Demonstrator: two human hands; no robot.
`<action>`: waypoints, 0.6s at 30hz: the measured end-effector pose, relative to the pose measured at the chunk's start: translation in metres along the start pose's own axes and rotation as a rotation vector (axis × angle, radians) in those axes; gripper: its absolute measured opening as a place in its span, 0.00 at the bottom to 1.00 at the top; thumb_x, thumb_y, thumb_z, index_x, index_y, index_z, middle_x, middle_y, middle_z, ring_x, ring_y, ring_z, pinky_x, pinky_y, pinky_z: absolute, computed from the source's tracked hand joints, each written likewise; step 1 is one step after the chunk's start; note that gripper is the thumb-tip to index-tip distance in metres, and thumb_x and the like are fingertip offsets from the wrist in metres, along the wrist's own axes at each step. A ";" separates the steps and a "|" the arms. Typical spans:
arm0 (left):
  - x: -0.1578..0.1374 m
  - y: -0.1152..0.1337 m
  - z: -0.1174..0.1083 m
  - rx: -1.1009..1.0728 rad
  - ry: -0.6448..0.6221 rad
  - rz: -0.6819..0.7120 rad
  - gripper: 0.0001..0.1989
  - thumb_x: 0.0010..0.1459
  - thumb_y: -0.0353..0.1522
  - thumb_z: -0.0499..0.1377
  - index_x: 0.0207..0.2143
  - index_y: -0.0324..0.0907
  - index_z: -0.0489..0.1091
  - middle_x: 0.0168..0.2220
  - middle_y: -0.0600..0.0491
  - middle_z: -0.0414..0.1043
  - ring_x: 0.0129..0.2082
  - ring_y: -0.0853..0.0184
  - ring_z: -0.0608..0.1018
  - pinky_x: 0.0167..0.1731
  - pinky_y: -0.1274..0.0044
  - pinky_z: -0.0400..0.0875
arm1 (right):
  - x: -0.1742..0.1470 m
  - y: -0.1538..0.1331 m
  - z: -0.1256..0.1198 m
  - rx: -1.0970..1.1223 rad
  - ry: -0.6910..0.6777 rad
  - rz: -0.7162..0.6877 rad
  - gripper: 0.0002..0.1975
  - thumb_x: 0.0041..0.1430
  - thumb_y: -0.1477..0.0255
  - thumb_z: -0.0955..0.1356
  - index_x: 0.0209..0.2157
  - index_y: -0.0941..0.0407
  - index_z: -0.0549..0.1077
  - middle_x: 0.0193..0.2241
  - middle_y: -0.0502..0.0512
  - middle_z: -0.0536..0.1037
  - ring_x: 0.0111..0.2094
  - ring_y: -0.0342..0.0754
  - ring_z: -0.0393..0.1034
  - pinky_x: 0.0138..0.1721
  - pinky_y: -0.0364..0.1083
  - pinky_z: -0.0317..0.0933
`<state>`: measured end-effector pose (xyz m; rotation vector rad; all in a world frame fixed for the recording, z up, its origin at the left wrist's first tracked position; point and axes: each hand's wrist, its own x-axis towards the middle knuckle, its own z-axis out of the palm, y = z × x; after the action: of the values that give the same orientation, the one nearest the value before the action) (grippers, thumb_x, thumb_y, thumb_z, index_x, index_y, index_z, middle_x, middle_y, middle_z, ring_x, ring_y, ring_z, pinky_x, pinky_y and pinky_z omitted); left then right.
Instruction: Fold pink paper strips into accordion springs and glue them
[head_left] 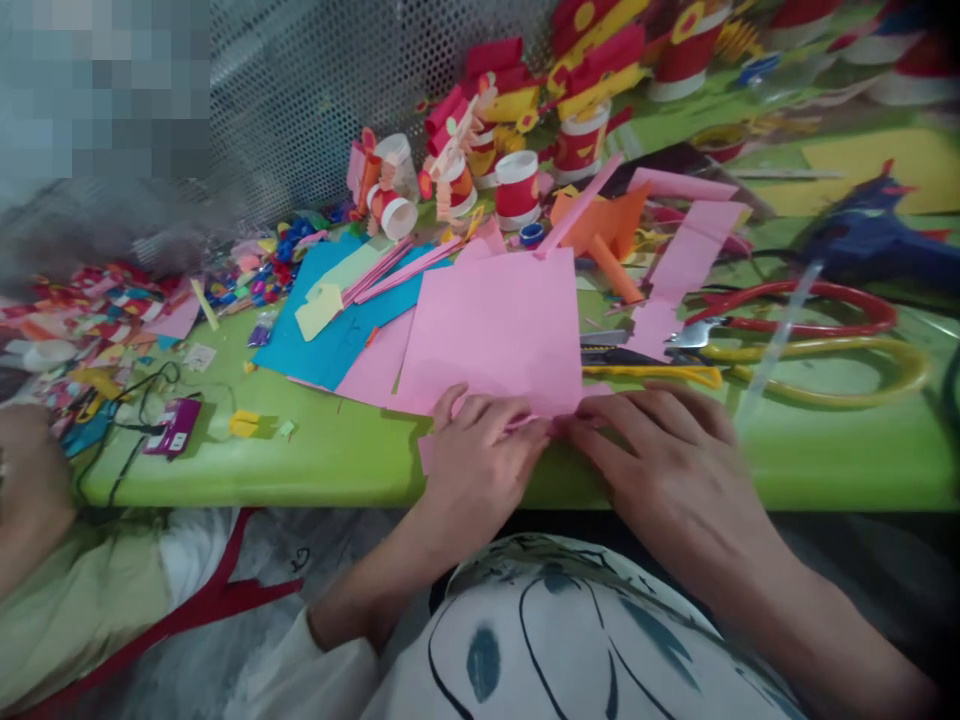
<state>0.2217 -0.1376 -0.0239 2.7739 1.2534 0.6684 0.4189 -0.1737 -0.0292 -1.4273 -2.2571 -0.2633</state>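
Observation:
A square pink paper sheet (499, 325) lies near the table's front edge. My left hand (480, 450) has its fingers curled and pressed on the sheet's near edge. Beside it, my right hand (660, 450) pinches the same near edge at its right corner. The fingertips of both hands almost meet there, and what lies under them is partly hidden. Right of the sheet are scissors (817, 350) with one red and one yellow handle, their blades partly covered by a pink cut-out strip (697, 245). Blue paper (300, 335) spreads out on the left.
Red-and-white paper cups (517, 190) with paper decorations stand along the back. A blue glue gun (877, 225) lies at right. A small purple device (172, 427) with black wires rests at left. Another person's hand (30, 490) is at the far left edge.

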 end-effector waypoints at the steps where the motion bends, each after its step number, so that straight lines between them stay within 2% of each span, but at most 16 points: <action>1: -0.001 -0.004 -0.002 0.002 -0.021 0.016 0.10 0.70 0.35 0.55 0.45 0.48 0.77 0.47 0.55 0.80 0.46 0.65 0.76 0.59 0.62 0.61 | 0.000 0.001 -0.001 -0.015 -0.004 -0.010 0.14 0.67 0.79 0.62 0.41 0.58 0.80 0.42 0.61 0.81 0.42 0.59 0.69 0.49 0.57 0.59; 4: -0.007 -0.018 -0.007 0.049 -0.064 0.040 0.11 0.71 0.34 0.54 0.48 0.45 0.76 0.51 0.54 0.80 0.48 0.64 0.77 0.57 0.65 0.66 | 0.000 0.003 -0.004 -0.036 0.013 -0.040 0.13 0.65 0.80 0.63 0.42 0.59 0.80 0.44 0.63 0.81 0.43 0.61 0.69 0.45 0.57 0.60; 7: -0.017 -0.029 -0.007 0.086 -0.106 0.077 0.14 0.71 0.34 0.53 0.53 0.41 0.73 0.57 0.51 0.76 0.52 0.62 0.76 0.55 0.66 0.70 | 0.000 0.001 -0.004 0.003 0.028 -0.085 0.14 0.64 0.81 0.63 0.45 0.60 0.79 0.45 0.63 0.82 0.43 0.61 0.70 0.45 0.58 0.62; 10: -0.024 -0.032 -0.004 0.052 -0.140 0.111 0.17 0.72 0.34 0.51 0.58 0.38 0.70 0.61 0.47 0.73 0.57 0.60 0.74 0.59 0.64 0.68 | 0.002 -0.008 0.004 0.082 0.021 -0.172 0.16 0.63 0.83 0.63 0.49 0.62 0.77 0.46 0.63 0.81 0.45 0.59 0.72 0.46 0.56 0.64; 12: -0.027 -0.032 -0.004 0.031 -0.131 0.088 0.18 0.72 0.33 0.51 0.59 0.37 0.69 0.62 0.44 0.71 0.59 0.58 0.73 0.60 0.63 0.68 | 0.005 -0.012 0.011 0.100 -0.008 -0.169 0.15 0.64 0.81 0.64 0.49 0.62 0.77 0.46 0.63 0.81 0.44 0.58 0.72 0.44 0.55 0.65; 15: -0.029 -0.039 -0.014 -0.027 -0.103 0.025 0.17 0.71 0.35 0.52 0.54 0.38 0.74 0.60 0.42 0.71 0.58 0.58 0.73 0.58 0.63 0.70 | 0.009 -0.013 0.017 0.095 -0.055 -0.113 0.13 0.65 0.79 0.64 0.48 0.60 0.77 0.44 0.62 0.79 0.41 0.57 0.72 0.40 0.53 0.66; 18: -0.032 -0.058 -0.032 -0.042 -0.068 -0.067 0.13 0.69 0.37 0.56 0.46 0.41 0.78 0.52 0.44 0.74 0.53 0.58 0.75 0.52 0.64 0.74 | 0.013 -0.009 0.015 0.101 -0.115 -0.107 0.15 0.64 0.81 0.61 0.45 0.58 0.78 0.42 0.62 0.79 0.40 0.57 0.72 0.39 0.53 0.68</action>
<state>0.1492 -0.1263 -0.0184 2.6843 1.2968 0.5843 0.4021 -0.1618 -0.0351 -1.3020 -2.4072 -0.1015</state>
